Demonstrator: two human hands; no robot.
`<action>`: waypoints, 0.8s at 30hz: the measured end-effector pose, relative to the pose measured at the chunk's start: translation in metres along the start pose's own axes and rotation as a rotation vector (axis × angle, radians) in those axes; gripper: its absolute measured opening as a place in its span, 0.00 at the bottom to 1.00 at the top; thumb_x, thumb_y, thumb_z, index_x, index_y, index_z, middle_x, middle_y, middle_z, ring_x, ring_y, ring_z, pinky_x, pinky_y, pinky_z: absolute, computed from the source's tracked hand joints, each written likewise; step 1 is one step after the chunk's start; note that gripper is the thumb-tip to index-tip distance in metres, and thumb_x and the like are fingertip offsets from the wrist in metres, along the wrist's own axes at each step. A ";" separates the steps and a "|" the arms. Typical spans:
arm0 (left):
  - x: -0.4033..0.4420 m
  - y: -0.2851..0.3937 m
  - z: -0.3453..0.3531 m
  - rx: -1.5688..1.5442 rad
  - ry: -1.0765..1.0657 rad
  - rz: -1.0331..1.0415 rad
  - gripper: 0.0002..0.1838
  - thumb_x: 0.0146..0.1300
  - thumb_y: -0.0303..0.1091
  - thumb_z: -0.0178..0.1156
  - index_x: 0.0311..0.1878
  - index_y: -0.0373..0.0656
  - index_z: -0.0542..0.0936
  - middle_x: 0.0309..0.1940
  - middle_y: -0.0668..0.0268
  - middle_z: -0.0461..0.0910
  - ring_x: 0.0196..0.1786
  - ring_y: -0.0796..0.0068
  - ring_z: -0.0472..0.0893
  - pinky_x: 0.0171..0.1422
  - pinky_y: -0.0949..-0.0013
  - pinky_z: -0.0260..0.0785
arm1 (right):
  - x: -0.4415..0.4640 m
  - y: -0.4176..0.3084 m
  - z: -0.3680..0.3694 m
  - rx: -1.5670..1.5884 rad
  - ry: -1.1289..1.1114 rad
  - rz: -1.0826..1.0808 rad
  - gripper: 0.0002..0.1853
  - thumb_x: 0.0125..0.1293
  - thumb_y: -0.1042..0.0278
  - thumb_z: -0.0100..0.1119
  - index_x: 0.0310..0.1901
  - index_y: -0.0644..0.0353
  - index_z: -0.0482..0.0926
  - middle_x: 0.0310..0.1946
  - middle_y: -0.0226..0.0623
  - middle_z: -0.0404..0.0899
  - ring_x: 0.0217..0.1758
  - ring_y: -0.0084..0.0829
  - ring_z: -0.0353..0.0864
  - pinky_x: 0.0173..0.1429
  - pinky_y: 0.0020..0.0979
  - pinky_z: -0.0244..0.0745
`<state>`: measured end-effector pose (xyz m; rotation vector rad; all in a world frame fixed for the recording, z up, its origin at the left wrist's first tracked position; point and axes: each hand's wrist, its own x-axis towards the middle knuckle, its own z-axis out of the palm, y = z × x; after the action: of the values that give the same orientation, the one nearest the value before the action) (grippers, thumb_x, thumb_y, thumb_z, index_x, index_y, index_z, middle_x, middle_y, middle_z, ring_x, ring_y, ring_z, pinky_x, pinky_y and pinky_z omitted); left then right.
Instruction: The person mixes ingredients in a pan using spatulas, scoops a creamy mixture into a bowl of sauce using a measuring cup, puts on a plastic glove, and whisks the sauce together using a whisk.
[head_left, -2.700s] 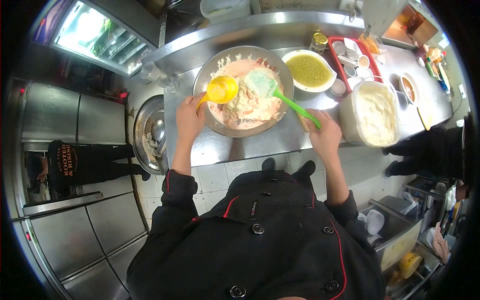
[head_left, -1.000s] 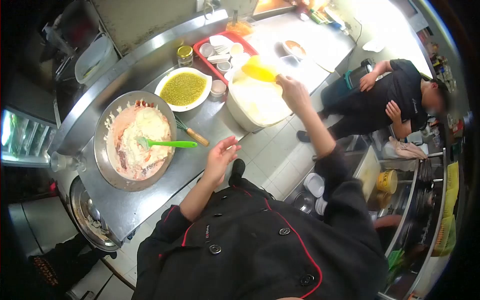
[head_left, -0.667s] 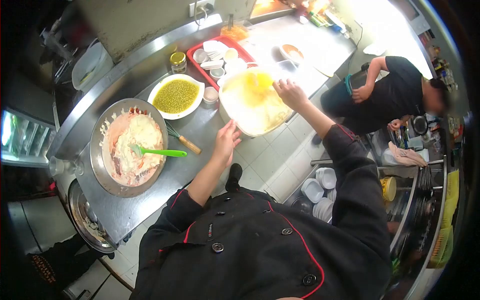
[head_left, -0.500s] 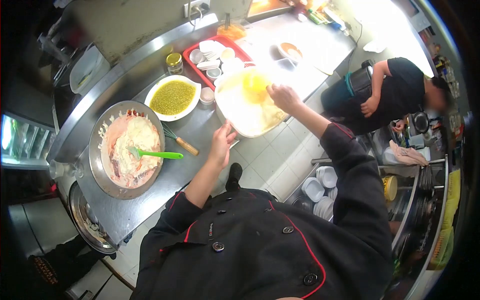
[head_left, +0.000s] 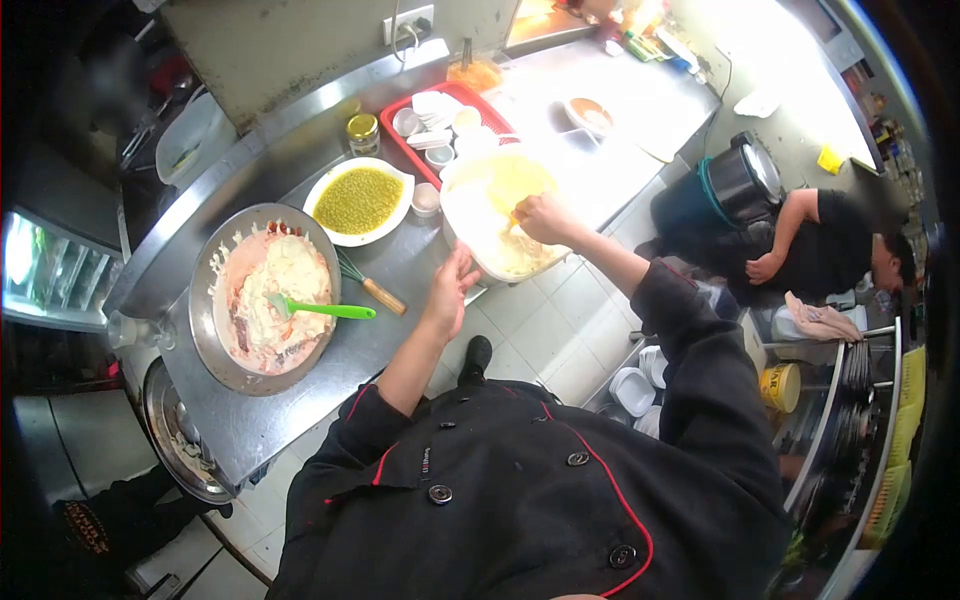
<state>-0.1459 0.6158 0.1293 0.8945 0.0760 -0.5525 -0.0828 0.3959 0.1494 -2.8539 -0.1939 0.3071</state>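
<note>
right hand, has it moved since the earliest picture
Yes: judged against the tub, the right hand has gone from between it and the mixing bowl to over the tub.

R hand (head_left: 543,218) w/ yel. scoop (head_left: 508,184) in tub (head_left: 447,207) | L hand (head_left: 447,290) nr tub | grn spatula (head_left: 335,311) in bowl (head_left: 206,312)

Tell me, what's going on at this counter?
A person in a black jacket holds a yellow scoop in the right hand, inside a white tub of pale, creamy food. The left hand is open by the tub's near edge; whether it touches is unclear. A metal bowl of pinkish-white mixture stands to the left, a green spatula resting in it.
</note>
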 end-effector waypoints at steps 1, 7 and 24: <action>-0.001 0.001 0.001 0.008 0.010 0.002 0.38 0.66 0.55 0.44 0.66 0.30 0.54 0.67 0.51 0.55 0.63 0.62 0.65 0.69 0.64 0.52 | -0.003 -0.004 -0.002 0.036 -0.002 0.022 0.14 0.62 0.63 0.48 0.31 0.62 0.81 0.26 0.47 0.79 0.32 0.42 0.78 0.40 0.40 0.70; -0.001 0.004 -0.008 -0.014 -0.093 -0.118 0.40 0.67 0.56 0.39 0.69 0.32 0.47 0.70 0.53 0.47 0.71 0.60 0.52 0.72 0.60 0.42 | -0.011 -0.013 -0.012 0.624 -0.154 0.460 0.16 0.63 0.60 0.49 0.22 0.61 0.76 0.13 0.29 0.67 0.14 0.21 0.62 0.18 0.26 0.57; -0.008 0.000 -0.014 0.121 -0.077 -0.186 0.40 0.64 0.64 0.34 0.70 0.42 0.52 0.70 0.67 0.51 0.70 0.63 0.53 0.70 0.43 0.28 | -0.070 -0.010 -0.026 1.225 -0.076 0.577 0.15 0.67 0.61 0.44 0.25 0.58 0.70 0.09 0.18 0.54 0.09 0.15 0.48 0.13 0.23 0.40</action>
<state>-0.1506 0.6302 0.1228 0.9883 0.0566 -0.7712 -0.1454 0.3879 0.1896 -1.6151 0.6090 0.4349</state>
